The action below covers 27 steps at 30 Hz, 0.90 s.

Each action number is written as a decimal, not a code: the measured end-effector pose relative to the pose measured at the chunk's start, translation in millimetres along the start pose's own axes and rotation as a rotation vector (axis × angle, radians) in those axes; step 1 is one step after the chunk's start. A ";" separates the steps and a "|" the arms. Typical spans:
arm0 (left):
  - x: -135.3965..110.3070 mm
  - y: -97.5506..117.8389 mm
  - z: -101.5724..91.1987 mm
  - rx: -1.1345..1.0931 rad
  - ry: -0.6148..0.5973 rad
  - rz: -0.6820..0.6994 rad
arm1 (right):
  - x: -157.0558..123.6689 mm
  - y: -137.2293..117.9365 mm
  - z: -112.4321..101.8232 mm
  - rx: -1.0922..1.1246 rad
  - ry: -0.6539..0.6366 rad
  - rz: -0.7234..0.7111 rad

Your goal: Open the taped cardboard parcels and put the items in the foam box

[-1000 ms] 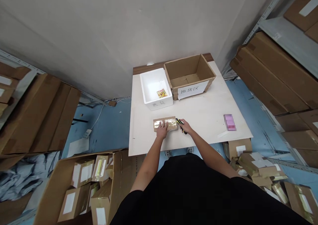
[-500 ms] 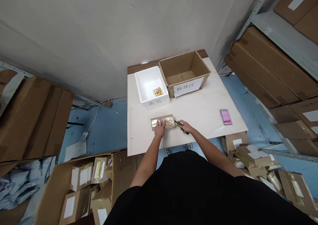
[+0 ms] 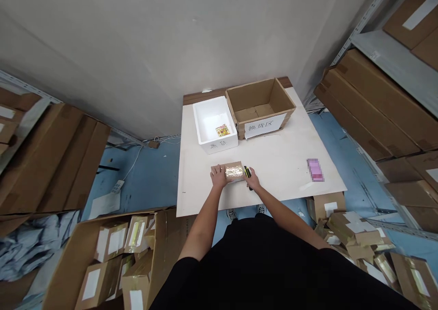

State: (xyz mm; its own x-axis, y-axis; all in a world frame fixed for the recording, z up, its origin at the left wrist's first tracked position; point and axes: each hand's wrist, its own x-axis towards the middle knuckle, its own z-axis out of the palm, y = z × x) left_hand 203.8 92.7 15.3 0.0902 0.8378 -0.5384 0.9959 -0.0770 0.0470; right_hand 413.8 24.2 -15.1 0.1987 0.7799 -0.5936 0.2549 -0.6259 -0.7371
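Observation:
A small taped cardboard box lies on the white table in front of me, its shiny tape catching the light. My left hand grips the box's left end, fingers over the top. At the right end, my right hand is closed around a yellow-and-black utility knife, with its fingers close against the box. Whether the blade is out cannot be made out.
Behind the box stand a white foam bin with a colourful packet inside and an open, labelled carton. A blurred pink item lies at the table's right. Parcels fill a large carton at lower left; shelves flank both sides.
My left hand has shifted from the middle of the box's top to its left end. My right hand has turned the knife more upright and come against the box's right end.

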 end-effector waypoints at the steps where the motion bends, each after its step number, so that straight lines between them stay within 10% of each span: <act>1: -3.0 3.2 3.1 -0.004 0.007 -0.018 | 2.7 -2.0 9.0 -0.018 0.021 -0.003; 8: -32.5 -5.9 18.3 -0.095 0.117 -0.069 | 45.1 -26.4 27.4 -0.204 0.170 -0.019; 16: -43.2 -11.6 30.0 -0.113 0.003 0.244 | 87.5 -78.5 13.3 -0.250 0.127 -0.132; 23: 11.7 -16.9 -4.0 0.057 -0.064 0.666 | 20.7 -10.6 3.1 -0.315 0.077 -0.131; 27: 24.3 -4.2 1.2 0.052 -0.091 0.623 | 6.8 13.4 -1.7 -0.384 0.125 -0.059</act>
State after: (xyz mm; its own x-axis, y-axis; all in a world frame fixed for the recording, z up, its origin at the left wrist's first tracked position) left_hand 201.8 112.7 1.1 0.6501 0.5780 -0.4932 0.7551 -0.5637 0.3347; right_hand 420.2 21.2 -28.4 0.2809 0.8235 -0.4928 0.5993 -0.5516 -0.5802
